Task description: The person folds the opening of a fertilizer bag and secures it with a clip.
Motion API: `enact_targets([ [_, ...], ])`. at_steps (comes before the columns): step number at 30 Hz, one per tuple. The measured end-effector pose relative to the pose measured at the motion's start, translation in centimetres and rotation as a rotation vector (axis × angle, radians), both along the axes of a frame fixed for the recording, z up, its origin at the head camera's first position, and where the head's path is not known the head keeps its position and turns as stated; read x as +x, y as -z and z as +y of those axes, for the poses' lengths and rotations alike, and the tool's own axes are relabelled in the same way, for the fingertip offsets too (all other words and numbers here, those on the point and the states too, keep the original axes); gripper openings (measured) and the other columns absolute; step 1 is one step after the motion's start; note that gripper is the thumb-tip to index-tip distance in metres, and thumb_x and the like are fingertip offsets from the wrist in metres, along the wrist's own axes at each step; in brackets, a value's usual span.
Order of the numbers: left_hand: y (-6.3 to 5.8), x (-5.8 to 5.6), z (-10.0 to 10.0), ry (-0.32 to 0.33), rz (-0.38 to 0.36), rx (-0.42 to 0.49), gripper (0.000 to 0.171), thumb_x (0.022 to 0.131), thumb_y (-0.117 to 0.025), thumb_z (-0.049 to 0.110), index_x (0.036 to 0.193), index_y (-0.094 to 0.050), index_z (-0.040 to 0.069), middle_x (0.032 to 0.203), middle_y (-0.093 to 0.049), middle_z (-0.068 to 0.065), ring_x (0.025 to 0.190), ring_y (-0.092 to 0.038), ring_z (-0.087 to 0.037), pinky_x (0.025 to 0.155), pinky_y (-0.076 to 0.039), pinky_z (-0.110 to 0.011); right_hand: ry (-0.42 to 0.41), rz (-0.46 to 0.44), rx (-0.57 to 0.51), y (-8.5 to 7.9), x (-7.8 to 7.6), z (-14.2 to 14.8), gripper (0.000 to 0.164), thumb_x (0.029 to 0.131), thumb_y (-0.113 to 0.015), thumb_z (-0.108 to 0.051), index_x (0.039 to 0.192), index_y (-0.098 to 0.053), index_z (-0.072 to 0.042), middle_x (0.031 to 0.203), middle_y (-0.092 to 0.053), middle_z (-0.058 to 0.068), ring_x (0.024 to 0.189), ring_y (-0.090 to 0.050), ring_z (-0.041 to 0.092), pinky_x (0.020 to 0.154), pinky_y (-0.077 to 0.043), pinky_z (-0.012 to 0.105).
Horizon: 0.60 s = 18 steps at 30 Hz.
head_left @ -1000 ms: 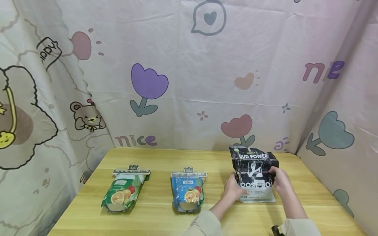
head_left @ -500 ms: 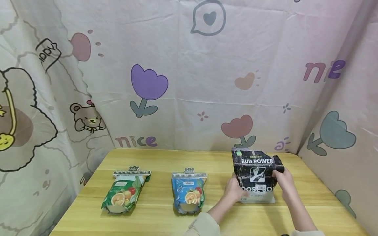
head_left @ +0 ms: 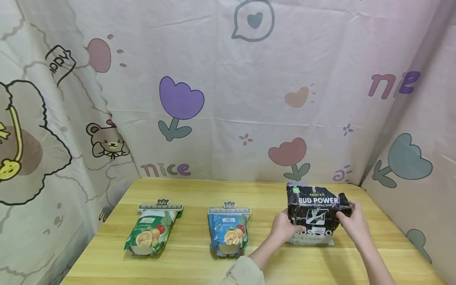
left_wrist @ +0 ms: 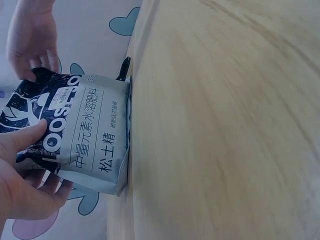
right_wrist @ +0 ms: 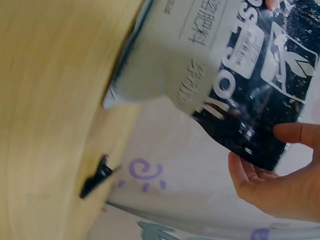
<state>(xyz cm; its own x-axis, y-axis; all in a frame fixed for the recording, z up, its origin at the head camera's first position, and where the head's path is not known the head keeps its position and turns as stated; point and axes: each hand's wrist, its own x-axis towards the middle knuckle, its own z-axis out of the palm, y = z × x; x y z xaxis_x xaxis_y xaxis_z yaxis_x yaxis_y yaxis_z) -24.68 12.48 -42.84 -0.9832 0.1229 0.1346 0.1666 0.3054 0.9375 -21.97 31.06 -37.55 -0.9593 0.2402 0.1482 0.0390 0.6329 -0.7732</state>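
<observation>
From the head view we see the black pouch [head_left: 318,213] standing at the table's [head_left: 192,261] right rear, our left hand [head_left: 283,228] gripping its left edge and our right hand [head_left: 352,224] its right; the green pouch [head_left: 152,228] and blue pouch [head_left: 229,230] lie well apart to the left.

Our left wrist view alone shows the pouch's pale base resting on the wood, thumb [left_wrist: 22,142] across its front.

Our right wrist view alone shows a black clip [right_wrist: 96,177] near the table's edge by the curtain.
</observation>
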Motion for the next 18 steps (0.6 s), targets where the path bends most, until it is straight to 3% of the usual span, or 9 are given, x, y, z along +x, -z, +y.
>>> enact_targets([
  [3, 0.1, 0.12, 0.04, -0.002, 0.004, 0.004, 0.056, 0.061, -0.085, 0.012, 0.112, -0.062, 0.005, 0.104, -0.065, -0.004, 0.098, -0.058, -0.02, 0.085, -0.047, -0.033, -0.047, 0.18, 0.132, -0.25, 0.39, -0.17, 0.069, 0.081, -0.054, 0.001, 0.138, -0.016, 0.011, 0.129, -0.03, 0.039, 0.114, -0.032, 0.055, 0.089, -0.028, 0.064],
  [5, 0.21, 0.15, 0.07, -0.002, -0.001, 0.008, 0.058, 0.061, -0.085, 0.012, 0.113, -0.061, 0.005, 0.104, -0.065, -0.004, 0.098, -0.058, -0.02, 0.086, -0.046, -0.033, -0.109, 0.345, 0.262, -0.31, 0.5, -0.3, 0.069, 0.074, -0.061, 0.006, 0.135, -0.028, 0.009, 0.13, -0.033, 0.036, 0.115, -0.031, 0.054, 0.091, -0.025, 0.065],
  [8, 0.35, 0.18, 0.07, 0.004, -0.003, 0.008, 0.06, 0.061, -0.085, 0.012, 0.115, -0.061, 0.005, 0.105, -0.065, -0.004, 0.099, -0.058, -0.021, 0.086, -0.046, -0.034, -0.225, 0.585, 0.467, -0.27, 0.51, -0.47, 0.06, 0.066, -0.068, 0.007, 0.123, -0.05, 0.004, 0.127, -0.043, 0.028, 0.116, -0.036, 0.046, 0.1, -0.022, 0.057],
  [10, 0.42, 0.19, 0.05, 0.009, 0.005, 0.006, 0.059, 0.061, -0.085, 0.012, 0.115, -0.061, 0.005, 0.106, -0.065, -0.005, 0.099, -0.058, -0.02, 0.086, -0.046, -0.033, -0.308, 0.683, 0.554, -0.17, 0.48, -0.57, 0.054, 0.064, -0.071, 0.004, 0.116, -0.057, 0.001, 0.125, -0.049, 0.022, 0.118, -0.04, 0.04, 0.105, -0.019, 0.047],
  [14, 0.51, 0.24, -0.06, 0.02, 0.029, 0.008, 0.059, 0.061, -0.085, 0.01, 0.115, -0.061, 0.005, 0.104, -0.065, -0.005, 0.098, -0.058, -0.019, 0.086, -0.046, -0.032, -0.403, 0.712, 0.63, 0.06, 0.47, -0.76, 0.05, 0.066, -0.073, -0.005, 0.114, -0.06, -0.003, 0.119, -0.057, 0.015, 0.112, -0.048, 0.033, 0.107, -0.017, 0.036],
  [18, 0.45, 0.33, -0.15, 0.013, 0.003, 0.073, 0.067, 0.063, -0.084, 0.01, 0.121, -0.05, 0.005, 0.101, -0.064, -0.006, 0.092, -0.059, -0.019, 0.081, -0.047, -0.032, -0.419, 0.673, 0.64, 0.34, 0.57, -0.82, 0.046, 0.067, -0.075, -0.004, 0.111, -0.062, -0.006, 0.107, -0.063, 0.012, 0.098, -0.056, 0.034, 0.101, -0.028, 0.045],
])
